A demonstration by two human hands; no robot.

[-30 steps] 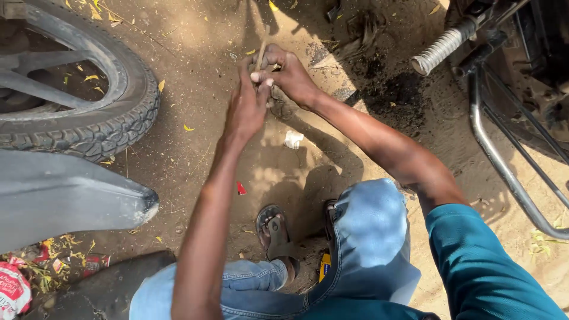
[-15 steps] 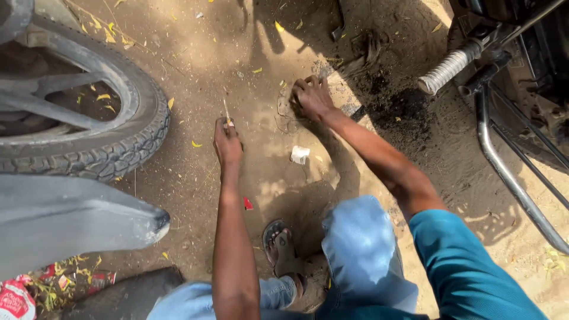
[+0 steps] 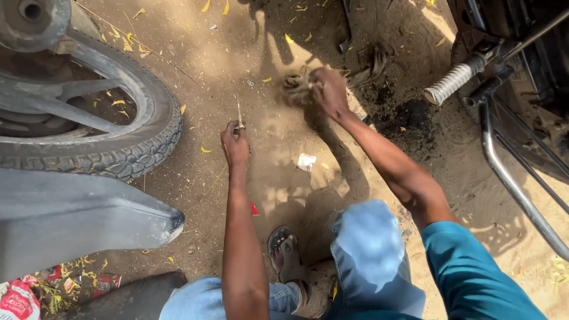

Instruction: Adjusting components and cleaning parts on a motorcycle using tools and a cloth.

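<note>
Matt knobbly rubber tyre point(image 3: 127, 151), ribbed bright metal footpeg point(image 3: 453, 80), dusty rough dirt ground point(image 3: 249, 65), faded denim jeans point(image 3: 370, 255)

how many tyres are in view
1. The tyre is at the left, on a wheel beside the left hand, which holds a thin tool. The vehicle at the right is cut off, so more may be hidden.

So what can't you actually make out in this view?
- The grimy part in the right hand: fingers and dirt hide its shape.
- The thin tool in the left hand: too small to identify.
- The motorcycle wheel: cut off by the left edge.
</note>
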